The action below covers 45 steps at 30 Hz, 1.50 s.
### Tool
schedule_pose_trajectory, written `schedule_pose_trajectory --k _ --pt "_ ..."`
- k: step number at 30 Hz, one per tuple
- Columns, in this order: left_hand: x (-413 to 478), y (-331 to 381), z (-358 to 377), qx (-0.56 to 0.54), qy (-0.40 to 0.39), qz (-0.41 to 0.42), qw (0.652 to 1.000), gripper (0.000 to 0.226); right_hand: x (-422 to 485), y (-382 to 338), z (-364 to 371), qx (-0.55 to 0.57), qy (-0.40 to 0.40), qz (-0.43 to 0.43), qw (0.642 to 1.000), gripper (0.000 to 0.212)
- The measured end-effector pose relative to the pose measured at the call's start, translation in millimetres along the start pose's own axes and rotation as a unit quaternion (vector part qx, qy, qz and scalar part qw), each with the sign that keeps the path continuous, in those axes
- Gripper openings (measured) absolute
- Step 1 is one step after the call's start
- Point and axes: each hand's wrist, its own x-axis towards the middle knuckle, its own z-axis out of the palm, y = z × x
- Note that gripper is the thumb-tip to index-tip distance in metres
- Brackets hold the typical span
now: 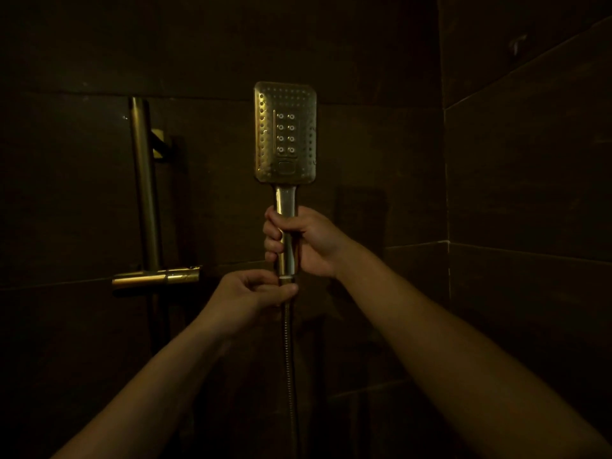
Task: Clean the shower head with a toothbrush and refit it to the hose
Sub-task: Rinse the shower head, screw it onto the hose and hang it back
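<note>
Currently we grip the shower head [285,134] handle with our right hand [306,241], left hand [255,288] pinching the hose [288,359] nut at six o'clock; cross-threading risks leaks.

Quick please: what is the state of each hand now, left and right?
Left hand: pinches the hose nut under the shower head handle.
Right hand: grips the shower head handle, head upright.

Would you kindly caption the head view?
Upright shower head gripped in right hand; left hand pinches hose end beneath.
</note>
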Motion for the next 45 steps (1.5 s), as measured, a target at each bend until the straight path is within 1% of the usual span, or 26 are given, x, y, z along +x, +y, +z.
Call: schedule_pose_trajectory --k 3,5,8,10,13,16,18,19,22,23,24,25,27,28,30,31,33,35,37,39,41,42,44,45 --pt "2.6 5.5 3.4 0.028 0.044 0.019 0.998 0.027 4.1 -5.0 2.4 0.004 -0.001 -0.004 1.000 0.012" --pt "2.5 9.0 5.6 0.027 0.041 0.017 0.999 0.025 5.5 -8.0 4.1 0.010 -0.006 -0.008 1.000 0.012" --pt "0.8 13.6 6.6 -0.040 -0.031 -0.016 0.999 0.038 6.0 -10.5 5.9 0.005 -0.011 -0.018 1.000 0.013" --pt "-0.7 15.9 4.8 -0.092 -0.080 -0.037 0.992 0.040 5.8 -10.6 5.4 0.005 -0.008 -0.020 1.000 0.014" --pt "1.6 13.4 -1.0 -0.111 -0.110 -0.035 0.987 0.040 5.3 -10.6 3.6 0.012 -0.007 -0.018 1.000 0.016" --pt "5.4 9.5 -3.5 -0.075 -0.096 -0.011 0.993 0.036 4.4 -13.2 2.3 0.010 -0.012 -0.019 1.000 0.014" --pt "6.6 7.9 -2.3 -0.032 -0.064 0.015 0.997 0.031 3.8 -15.2 2.4 0.007 -0.016 -0.020 1.000 0.014" --pt "7.0 7.4 -1.7 -0.013 -0.045 0.027 0.999 0.033 3.4 -16.1 2.8 0.004 -0.016 -0.020 1.000 0.015" --pt "8.0 7.0 0.9 0.041 0.017 0.051 0.998 0.052 1.7 -18.6 3.1 0.002 -0.017 -0.023 1.000 0.015" --pt "8.0 6.5 1.6 0.049 0.027 0.052 0.997 0.055 0.9 -19.1 3.0 0.002 -0.017 -0.023 1.000 0.014" --pt "8.1 6.0 2.5 0.046 0.025 0.050 0.997 0.053 0.1 -19.7 2.6 0.003 -0.017 -0.024 1.000 0.014" --pt "7.6 5.9 2.8 0.034 0.010 0.045 0.998 0.047 -0.5 -20.0 2.0 0.004 -0.015 -0.024 1.000 0.014" --pt "4.8 7.3 3.6 -0.022 -0.047 0.026 0.998 0.028 -1.9 -19.7 1.0 0.005 -0.010 -0.025 1.000 0.013" --pt "4.3 7.6 2.7 -0.054 -0.075 0.011 0.996 0.025 -2.4 -19.1 0.4 0.004 -0.008 -0.025 1.000 0.013" --pt "3.3 8.7 0.2 -0.085 -0.117 -0.014 0.989 0.032 -3.5 -17.1 0.0 0.006 -0.007 -0.025 1.000 0.015" --pt "2.5 8.5 -0.6 -0.086 -0.125 -0.016 0.988 0.034 -4.0 -15.9 0.0 0.010 -0.008 -0.025 1.000 0.014" --pt "2.0 6.1 -1.9 -0.081 -0.121 -0.005 0.989 0.033 -4.2 -14.1 0.3 0.019 -0.011 -0.022 1.000 0.013" --pt "0.9 4.5 -1.2 -0.071 -0.101 0.013 0.992 0.028 -4.4 -13.4 0.7 0.024 -0.013 -0.020 0.999 0.011" --pt "1.1 3.4 -0.3 -0.047 -0.068 0.038 0.996 0.030 -4.8 -13.6 1.8 0.023 -0.012 -0.021 0.999 0.009" --pt "2.7 3.1 0.5 -0.008 -0.019 0.053 0.998 0.036 -5.2 -13.5 3.5 0.020 -0.009 -0.022 1.000 0.009" --pt "4.1 0.0 0.5 0.023 0.012 0.059 0.998 0.035 -5.3 -12.8 4.9 0.018 -0.010 -0.020 1.000 0.010" --pt "3.8 -2.3 0.5 0.017 0.006 0.057 0.998 0.032 -5.2 -12.1 5.3 0.019 -0.012 -0.021 1.000 0.011" --pt "2.6 -6.3 0.4 -0.044 -0.036 0.035 0.998 0.025 -5.1 -10.6 6.2 0.021 -0.012 -0.023 0.999 0.012" --pt "2.0 -6.8 -0.3 -0.077 -0.062 0.019 0.995 0.026 -5.0 -9.6 6.5 0.020 -0.010 -0.023 0.999 0.012"
